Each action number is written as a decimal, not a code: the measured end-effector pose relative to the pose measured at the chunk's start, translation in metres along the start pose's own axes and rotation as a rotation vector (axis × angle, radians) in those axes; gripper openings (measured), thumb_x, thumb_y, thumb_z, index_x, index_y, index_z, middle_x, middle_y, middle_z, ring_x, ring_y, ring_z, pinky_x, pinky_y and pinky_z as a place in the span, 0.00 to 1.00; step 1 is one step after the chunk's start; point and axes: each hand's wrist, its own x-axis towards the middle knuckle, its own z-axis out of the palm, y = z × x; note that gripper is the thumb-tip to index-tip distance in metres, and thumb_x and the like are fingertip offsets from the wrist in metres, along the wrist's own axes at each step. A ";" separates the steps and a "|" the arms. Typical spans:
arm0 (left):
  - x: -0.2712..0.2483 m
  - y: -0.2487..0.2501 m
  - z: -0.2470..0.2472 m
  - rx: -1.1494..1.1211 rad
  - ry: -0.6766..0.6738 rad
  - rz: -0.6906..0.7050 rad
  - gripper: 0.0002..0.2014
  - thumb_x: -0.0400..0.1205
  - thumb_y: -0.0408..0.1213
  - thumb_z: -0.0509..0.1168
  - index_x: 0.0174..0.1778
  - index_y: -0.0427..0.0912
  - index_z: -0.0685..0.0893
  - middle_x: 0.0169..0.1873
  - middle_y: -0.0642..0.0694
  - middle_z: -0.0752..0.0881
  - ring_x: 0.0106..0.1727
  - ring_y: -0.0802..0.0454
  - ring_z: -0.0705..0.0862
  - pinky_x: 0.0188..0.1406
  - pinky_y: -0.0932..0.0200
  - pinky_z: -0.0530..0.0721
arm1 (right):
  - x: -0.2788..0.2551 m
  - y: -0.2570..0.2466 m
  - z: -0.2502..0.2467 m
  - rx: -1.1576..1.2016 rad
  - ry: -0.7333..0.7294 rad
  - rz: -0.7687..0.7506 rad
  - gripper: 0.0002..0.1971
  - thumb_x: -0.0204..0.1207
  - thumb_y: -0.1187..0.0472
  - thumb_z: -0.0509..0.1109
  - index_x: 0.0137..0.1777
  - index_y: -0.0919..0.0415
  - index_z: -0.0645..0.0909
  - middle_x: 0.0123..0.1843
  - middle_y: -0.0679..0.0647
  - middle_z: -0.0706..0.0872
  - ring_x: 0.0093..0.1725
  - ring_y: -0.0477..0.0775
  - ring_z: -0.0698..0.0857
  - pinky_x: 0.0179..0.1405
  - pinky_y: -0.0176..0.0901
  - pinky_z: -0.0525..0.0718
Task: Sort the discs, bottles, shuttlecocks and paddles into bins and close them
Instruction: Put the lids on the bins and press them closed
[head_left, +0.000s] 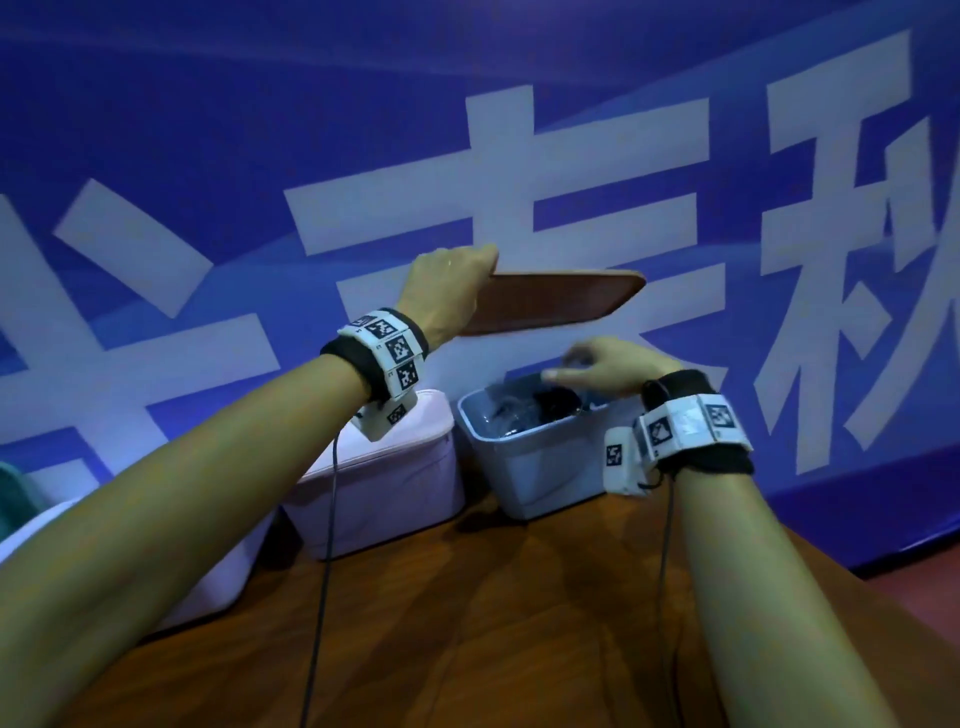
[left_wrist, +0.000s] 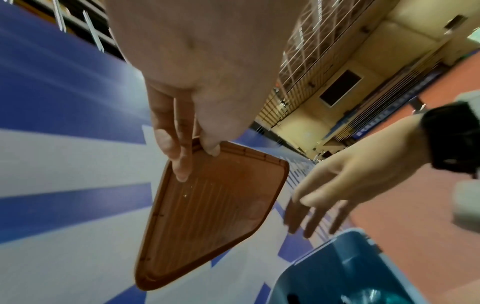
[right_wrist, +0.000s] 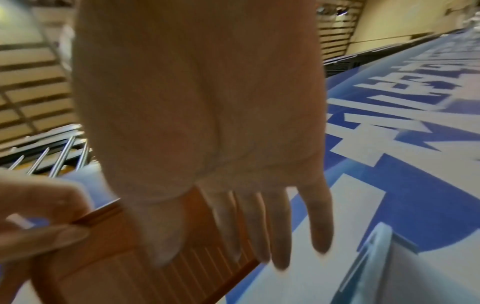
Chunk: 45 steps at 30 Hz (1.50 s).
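My left hand (head_left: 457, 280) grips a brown ribbed bin lid (head_left: 550, 304) by one edge and holds it in the air above the bins; the left wrist view shows the lid (left_wrist: 213, 214) with fingers under it and the thumb on its rim. Below it stands an open blue-grey bin (head_left: 524, 447) with dark and clear items inside. My right hand (head_left: 592, 371) hovers over that bin with straight, spread fingers (right_wrist: 275, 230) and holds nothing. It lies just under the lid (right_wrist: 124, 263).
A closed pink bin (head_left: 384, 478) stands left of the blue-grey bin, with another pale bin (head_left: 218, 566) partly hidden under my left forearm. They sit on a wooden table (head_left: 467, 634) against a blue banner wall (head_left: 519, 156) with large white characters.
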 end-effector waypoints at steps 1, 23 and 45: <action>-0.003 0.002 -0.012 0.021 0.024 0.014 0.08 0.81 0.28 0.65 0.52 0.45 0.78 0.43 0.41 0.88 0.42 0.32 0.86 0.32 0.48 0.72 | 0.002 0.006 -0.006 0.082 0.106 0.011 0.30 0.79 0.37 0.66 0.71 0.60 0.79 0.67 0.59 0.83 0.64 0.60 0.84 0.59 0.49 0.80; -0.115 0.083 0.034 -1.116 0.125 -0.805 0.24 0.85 0.60 0.59 0.64 0.43 0.78 0.60 0.48 0.83 0.59 0.47 0.83 0.60 0.41 0.86 | -0.004 0.009 -0.013 1.117 0.606 0.375 0.17 0.78 0.79 0.50 0.36 0.63 0.73 0.31 0.56 0.72 0.22 0.52 0.76 0.12 0.29 0.71; -0.129 0.075 0.032 -1.257 -0.447 -0.892 0.09 0.85 0.43 0.60 0.42 0.43 0.79 0.23 0.45 0.79 0.18 0.52 0.75 0.17 0.68 0.72 | -0.006 0.034 0.018 0.167 0.626 0.450 0.18 0.86 0.56 0.59 0.58 0.73 0.81 0.62 0.72 0.83 0.62 0.75 0.82 0.58 0.57 0.78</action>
